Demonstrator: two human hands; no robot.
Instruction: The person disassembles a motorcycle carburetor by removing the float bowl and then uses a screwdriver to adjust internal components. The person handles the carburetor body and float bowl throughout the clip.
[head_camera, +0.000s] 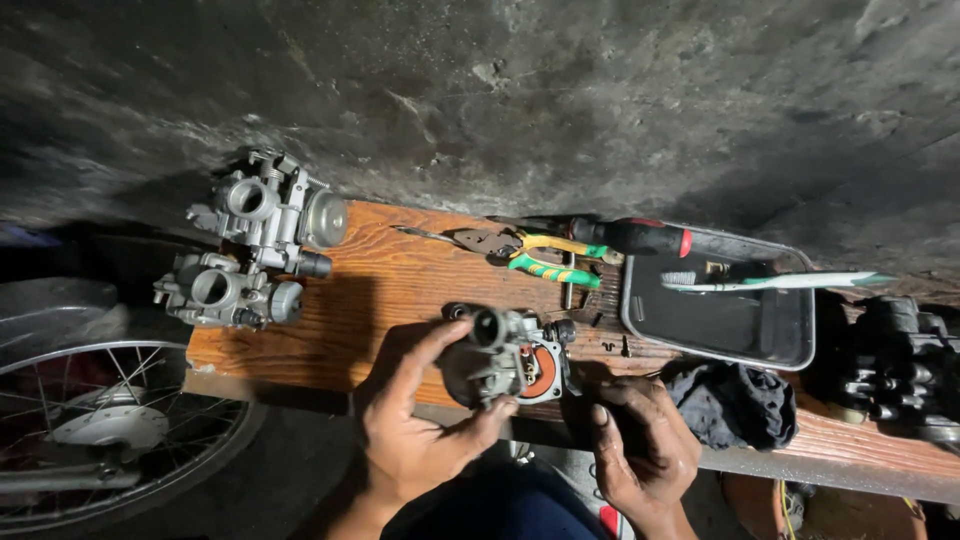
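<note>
Bench (400, 290) of worn wood carried two spare carburetors (250, 240), a metal tray (720, 325) and pliers (545, 258), while the left hand (415, 430) held a carburetor (505, 355) over its near edge, fingers grasping it, and the right hand (640, 445) rested beside, fingers loosely curled.

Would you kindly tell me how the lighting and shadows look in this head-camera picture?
Head view: light falls on the wooden bench and the carburetor in the left hand; the right hand lies in shadow; the wheel and the frame edges go dark.
</note>
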